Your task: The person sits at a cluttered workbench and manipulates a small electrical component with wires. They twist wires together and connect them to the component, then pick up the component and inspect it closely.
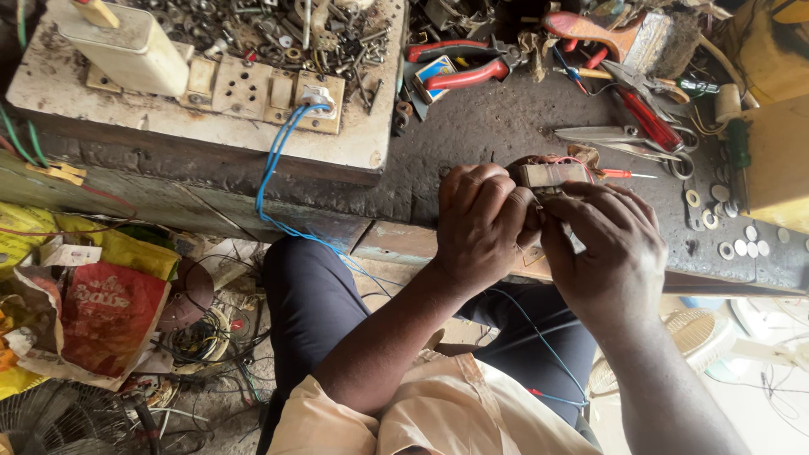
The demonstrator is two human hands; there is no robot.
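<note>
Both hands meet over the near edge of a dark, grimy work surface [480,126]. The left hand [482,227] is curled into a loose fist, knuckles up, its grip closed around the lower side of a small block-shaped part [552,175], tan on top with dark windings beneath and thin reddish wire looping off it. The right hand [608,244] comes in from the other side, fingers bent together and pressed against the same part; its fingertips are hidden behind the part and the left hand, so the right grip looks pinched shut on the part or on something thin beside it, though I cannot tell which. The part sits just above the edge of the surface, held between the two hands, not lying flat.

Just beyond the hands lies a thin red-handled screwdriver [628,174], and farther back a pair of steel scissors [619,139]. Red-handled pliers [459,63] lie near the middle of the surface, well apart from the hands. Pale flat washers [746,244] are scattered to the right, near a yellow box [779,160]. To the left stands a worn white board with switches and sockets [253,88], a blue cable [274,168] plugged into it and hanging down past the person's dark trouser leg [312,312]. A heap of screws and nuts [270,29] lies behind the board.
</note>
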